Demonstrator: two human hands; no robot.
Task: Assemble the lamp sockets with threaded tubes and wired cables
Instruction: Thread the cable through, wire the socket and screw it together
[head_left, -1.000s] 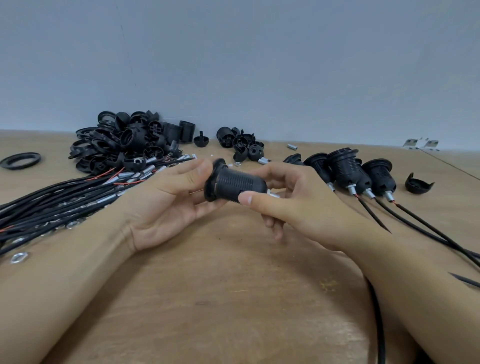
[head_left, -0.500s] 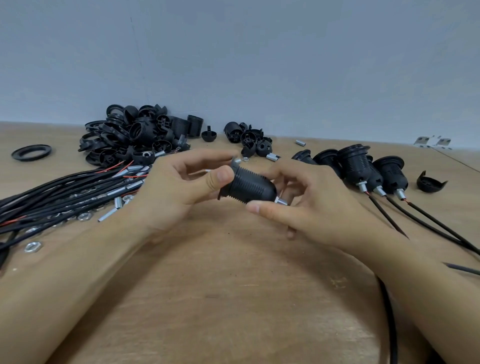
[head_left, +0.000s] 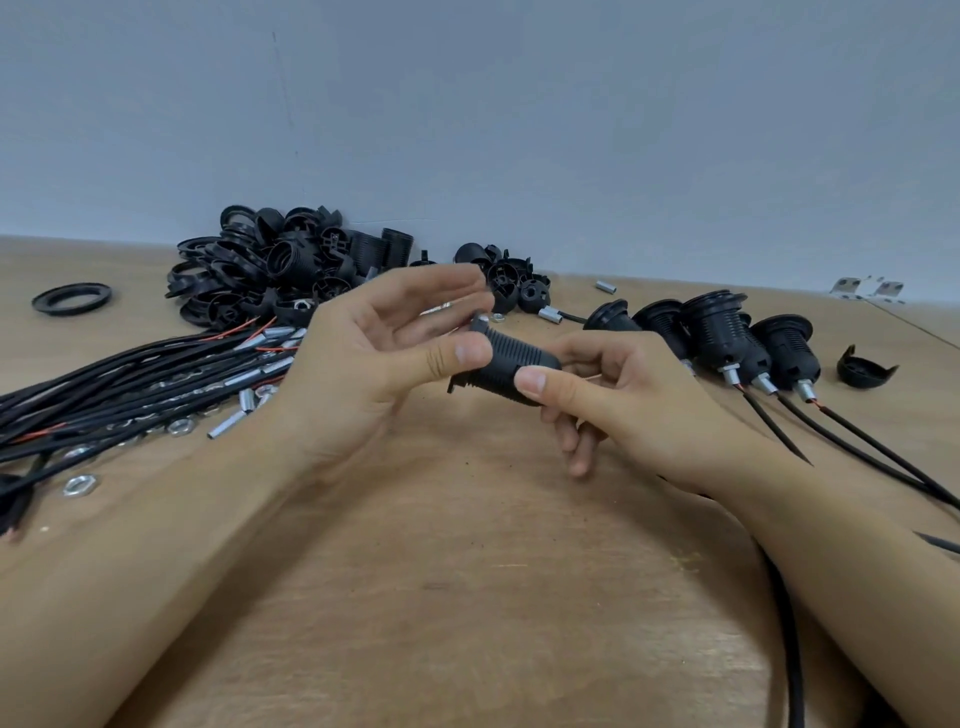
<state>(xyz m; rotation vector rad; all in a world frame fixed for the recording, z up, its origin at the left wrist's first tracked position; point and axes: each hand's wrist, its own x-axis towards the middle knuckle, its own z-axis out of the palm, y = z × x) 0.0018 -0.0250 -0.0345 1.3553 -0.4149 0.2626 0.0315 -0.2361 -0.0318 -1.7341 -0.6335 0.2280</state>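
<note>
A black ribbed lamp socket lies sideways in the air above the wooden table. My right hand grips its right end between thumb and fingers. My left hand has its thumb on the socket's flanged left end, with the fingers curved above it. A black cable runs down from under my right wrist. Several wired cables with metal threaded tubes lie in a bundle at the left.
A heap of black socket parts sits at the back left, a smaller group behind my hands. Several assembled sockets with cables lie at the right. A loose ring, nuts and a black cap are scattered about.
The socket has tilted and shifted slightly right. My left fingers have lifted off its end and opened upward, while the thumb stays on it. The right hand keeps its grip.
</note>
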